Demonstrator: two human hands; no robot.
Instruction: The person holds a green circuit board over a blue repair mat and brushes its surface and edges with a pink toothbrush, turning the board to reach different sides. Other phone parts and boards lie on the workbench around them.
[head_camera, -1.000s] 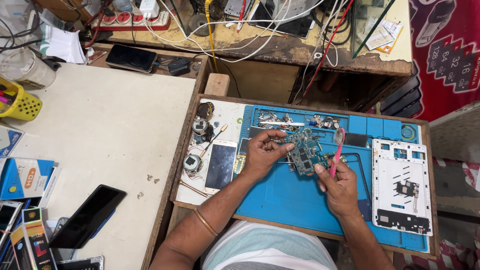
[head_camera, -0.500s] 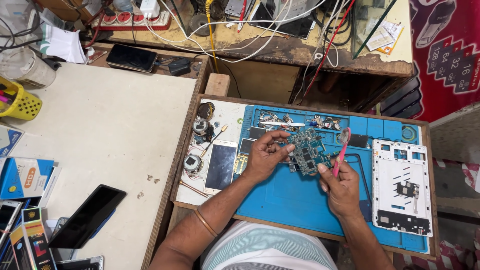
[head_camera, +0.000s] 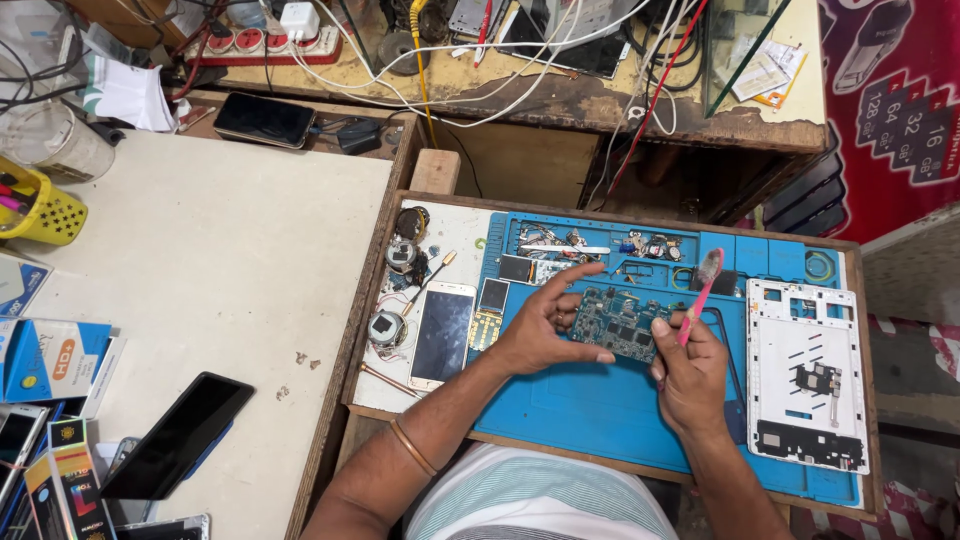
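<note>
A green circuit board (head_camera: 622, 322) lies over the blue work mat (head_camera: 600, 410). My left hand (head_camera: 540, 328) holds the board's left edge, with the index finger stretched up over it. My right hand (head_camera: 690, 370) grips a pink toothbrush (head_camera: 700, 285) by its handle, bristles up and just right of the board, thumb resting near the board's right edge.
A white tablet frame (head_camera: 805, 375) lies at the mat's right. A white phone (head_camera: 442, 335), small parts and coils sit on the tray's left. A black phone (head_camera: 178, 432), boxes and a yellow basket (head_camera: 40, 205) are on the left table. Cables and a power strip (head_camera: 270, 42) crowd the back shelf.
The brush has lifted and swung upright off the board. My right hand shifted slightly right, and my left index finger has straightened out above the board.
</note>
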